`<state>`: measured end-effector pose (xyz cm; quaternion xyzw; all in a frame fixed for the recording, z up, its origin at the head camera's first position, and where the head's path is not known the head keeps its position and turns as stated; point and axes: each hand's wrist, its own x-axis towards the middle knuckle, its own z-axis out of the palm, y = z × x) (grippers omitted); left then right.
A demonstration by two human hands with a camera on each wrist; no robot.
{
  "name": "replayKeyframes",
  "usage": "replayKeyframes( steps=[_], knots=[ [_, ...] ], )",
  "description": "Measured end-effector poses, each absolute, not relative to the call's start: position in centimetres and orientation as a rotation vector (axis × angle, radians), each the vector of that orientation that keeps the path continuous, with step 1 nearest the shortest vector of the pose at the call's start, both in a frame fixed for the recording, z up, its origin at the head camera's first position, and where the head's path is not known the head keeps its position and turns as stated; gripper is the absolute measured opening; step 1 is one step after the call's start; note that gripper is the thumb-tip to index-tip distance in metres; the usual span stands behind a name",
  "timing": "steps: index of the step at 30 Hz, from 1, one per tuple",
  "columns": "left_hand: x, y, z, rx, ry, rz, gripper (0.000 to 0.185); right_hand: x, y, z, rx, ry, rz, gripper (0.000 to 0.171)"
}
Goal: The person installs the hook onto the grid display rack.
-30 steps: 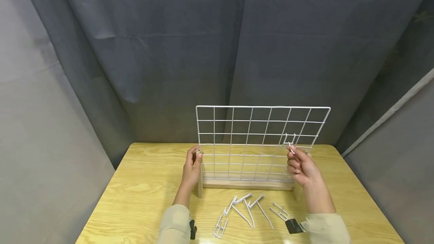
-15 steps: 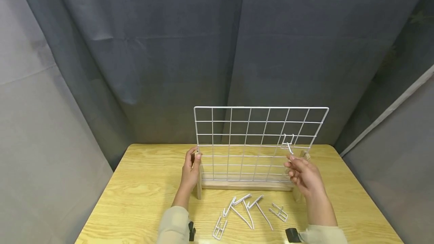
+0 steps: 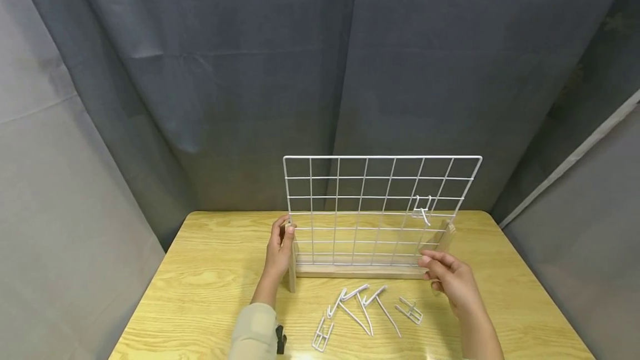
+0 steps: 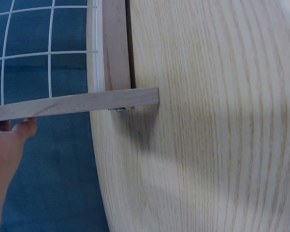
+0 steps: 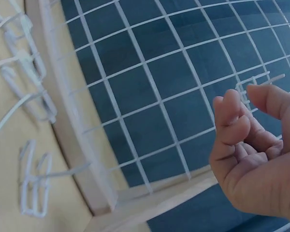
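Upright, white wire grid point(image 3: 380, 210), left hand point(image 3: 280, 249) gripping its wooden post, right hand point(image 3: 450, 279) loose-fingered, empty.

place: curtained recording booth | evidence: grey drapes point(image 3: 225, 71) on all sides, a lone wooden counter point(image 3: 210, 288)

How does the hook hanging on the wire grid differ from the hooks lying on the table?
The hung hook sits alone on the wire grid, at its right side, above the table; the loose hooks lie flat in a scattered cluster on the table in front of the grid's wooden base. The hung hook points out from the grid; the loose ones point different ways. All are white wire.
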<state>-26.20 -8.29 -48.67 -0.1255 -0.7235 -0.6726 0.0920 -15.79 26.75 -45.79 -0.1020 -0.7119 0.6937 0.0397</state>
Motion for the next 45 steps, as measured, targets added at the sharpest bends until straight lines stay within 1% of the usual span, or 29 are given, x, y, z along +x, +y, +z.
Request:
replayKeyframes(
  steps=[7, 13, 16, 27, 36, 45],
  knots=[
    [-26.2, -8.4, -48.7, -0.371, -2.146, -2.016, 0.038, -14.6, 27.1, -47.9, -0.367, -2.269, 2.047, 0.029],
    [-26.2, -8.3, -48.6, -0.362, -2.151, -2.025, 0.038, -13.7, 27.3, -49.5, -0.406, -2.374, 1.93, 0.046],
    [-26.2, -8.3, -48.6, -0.362, -2.147, -2.024, 0.038, -13.3, 27.2, -50.1, -0.404, -2.416, 1.886, 0.048],
    [-26.4, -8.2, -48.8, -0.364, -2.15, -2.045, 0.038, -12.2, 27.0, -52.6, -0.444, -2.465, 1.835, 0.049],
    [-26.4, -8.6, -48.7, -0.354, -2.129, -2.061, 0.039, -12.3, 26.4, -54.2, -0.386, -2.428, 1.858, 0.043],
    [-26.7, -8.3, -49.2, -0.388, -2.105, -2.069, 0.037, -12.5, 26.3, -55.3, -0.428, -2.451, 1.833, 0.037]
  ],
)
